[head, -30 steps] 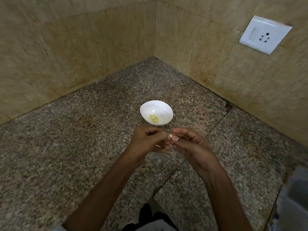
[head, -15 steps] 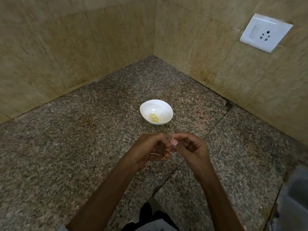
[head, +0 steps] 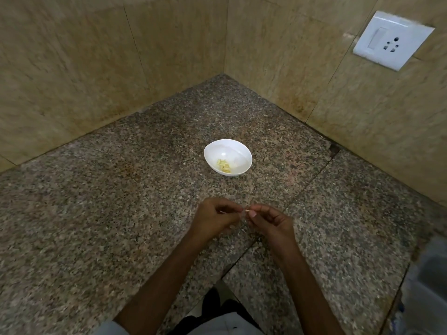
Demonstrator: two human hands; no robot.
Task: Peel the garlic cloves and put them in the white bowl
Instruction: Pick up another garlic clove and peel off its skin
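Speckled granite counter [head: 96, 226] runs back to a corner at 12 o'clock. Beige tiled walls [head: 72, 68] rise on both sides, stained near the base. A white switch plate [head: 391, 39] sits at 2 o'clock.

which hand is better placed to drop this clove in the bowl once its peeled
Right, likely. The right hand pinches the pale garlic clove at its fingertips, with the white bowl just ahead. The left hand also pinches it, seemingly working the skin.
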